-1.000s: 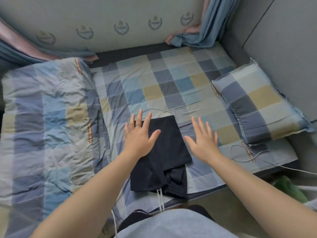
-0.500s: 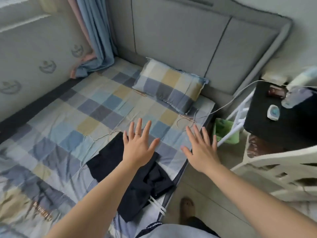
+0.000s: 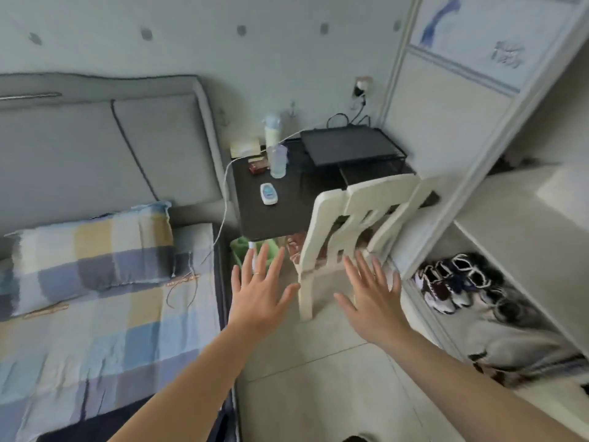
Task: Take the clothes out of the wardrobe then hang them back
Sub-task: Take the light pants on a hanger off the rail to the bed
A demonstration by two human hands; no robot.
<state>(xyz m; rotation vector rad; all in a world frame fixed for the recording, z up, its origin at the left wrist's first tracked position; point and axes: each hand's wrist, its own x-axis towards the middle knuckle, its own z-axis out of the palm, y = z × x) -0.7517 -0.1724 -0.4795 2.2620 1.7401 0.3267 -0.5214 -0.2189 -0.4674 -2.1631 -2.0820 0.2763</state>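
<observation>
As I swing from the bed (image 3: 95,346) toward the open wardrobe (image 3: 516,237), my left hand (image 3: 259,298) and right hand (image 3: 374,301) hang apart over the floor, fingers spread and straight, holding nothing. The left hand hovers just off the bed's edge, and the right is in front of the white chair (image 3: 334,218), near the wardrobe's frame.

I judge the task to be partly done: at least one piece is out of the wardrobe, and none has yet been hung back. No hanging clothes show in the part of the wardrobe I can see, only shoes (image 3: 452,285) and a pale bundle of fabric (image 3: 516,342) low down. I cannot tell whether that bundle belongs to the job.

A second ago both hands hovered over a dark garment laid flat on the bed, with a wire hanger at its top. Half a second ago the view had already slid right, past the pillow (image 3: 89,253). Now the garment is out of view, left on the bed behind my left arm, while the desk (image 3: 255,215) and wardrobe fill the scene.
</observation>
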